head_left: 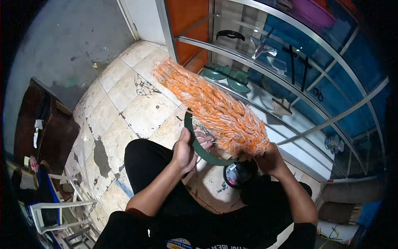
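My left hand (184, 153) is closed around a dark green curved band (204, 154), with some fingers showing inside its curve. In my right hand (270, 161) is the near end of a fluffy orange and white duster (217, 108). The duster slants up to the left over the band and hides its upper right part; I cannot tell whether the two touch. Below the duster's near end, close to my right hand, is a round dark object (235, 175) with a shiny face, partly in shadow.
A glass display case (269, 54) with metal rails stands at the right. On its shelves are green curved pieces (238, 81), a black curved piece (230, 35) and black crosses (304, 68). A brown wooden cabinet (54, 124) and a white chair frame (62, 205) stand left, on worn tiles (120, 112).
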The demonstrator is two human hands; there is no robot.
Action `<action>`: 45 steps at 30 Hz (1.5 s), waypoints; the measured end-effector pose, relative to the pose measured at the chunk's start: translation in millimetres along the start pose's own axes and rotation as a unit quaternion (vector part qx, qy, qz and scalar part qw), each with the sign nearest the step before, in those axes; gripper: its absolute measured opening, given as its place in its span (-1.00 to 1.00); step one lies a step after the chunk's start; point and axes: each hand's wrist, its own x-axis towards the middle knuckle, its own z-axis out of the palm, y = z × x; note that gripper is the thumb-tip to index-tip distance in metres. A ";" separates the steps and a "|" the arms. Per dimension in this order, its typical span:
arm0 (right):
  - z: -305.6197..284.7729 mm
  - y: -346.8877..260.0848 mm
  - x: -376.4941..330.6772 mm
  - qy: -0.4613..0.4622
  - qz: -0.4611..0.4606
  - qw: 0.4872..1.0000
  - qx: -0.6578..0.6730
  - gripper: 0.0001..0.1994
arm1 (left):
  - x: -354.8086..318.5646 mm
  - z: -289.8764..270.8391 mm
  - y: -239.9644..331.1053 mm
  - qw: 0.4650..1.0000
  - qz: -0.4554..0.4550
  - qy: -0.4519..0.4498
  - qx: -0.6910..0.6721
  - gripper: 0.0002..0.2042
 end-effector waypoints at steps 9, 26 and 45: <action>20.4 -39.3 28.0 -0.037 -0.098 0.994 0.034 -0.78 | -6.7 -21.2 20.4 0.996 0.011 -0.083 -0.010 -0.44; 67.1 -28.3 34.8 -0.226 -0.114 0.951 0.179 -0.68 | -16.3 -23.2 13.6 0.983 0.042 -0.177 -0.034 -0.27; -30.2 34.3 -67.1 -0.238 -0.085 0.961 0.113 -0.71 | -0.3 72.3 -78.6 0.942 -0.097 -0.217 0.238 -0.64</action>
